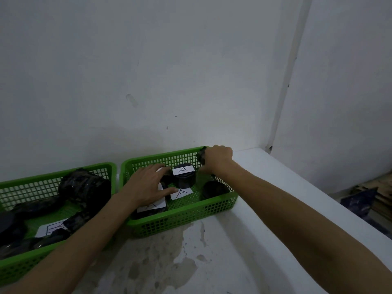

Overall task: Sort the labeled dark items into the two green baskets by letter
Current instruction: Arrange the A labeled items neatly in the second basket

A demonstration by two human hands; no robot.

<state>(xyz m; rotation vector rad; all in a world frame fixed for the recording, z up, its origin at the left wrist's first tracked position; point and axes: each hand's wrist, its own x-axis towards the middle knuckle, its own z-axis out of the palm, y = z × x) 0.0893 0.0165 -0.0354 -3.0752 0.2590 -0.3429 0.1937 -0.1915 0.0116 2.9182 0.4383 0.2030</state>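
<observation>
Two green baskets stand side by side against the wall. The right basket (186, 217) holds dark round items with white "A" labels: one upright jar (184, 177), a loose "A" label (180, 193) on the floor of the basket, a flat labelled item (151, 207) at the front left, and a dark lid-like item (214, 188) at the right. My left hand (148, 185) lies spread inside this basket, fingers apart, over the items. My right hand (217, 159) is shut on a small dark item (201, 157) above the basket's far right corner. The left basket (19, 267) holds several dark items and a white label (49, 229).
The baskets stand on a white, stained tabletop (191, 262) pushed into a wall corner. The table's right edge runs diagonally, with stacked wood and dark material (367, 200) on the floor beyond it.
</observation>
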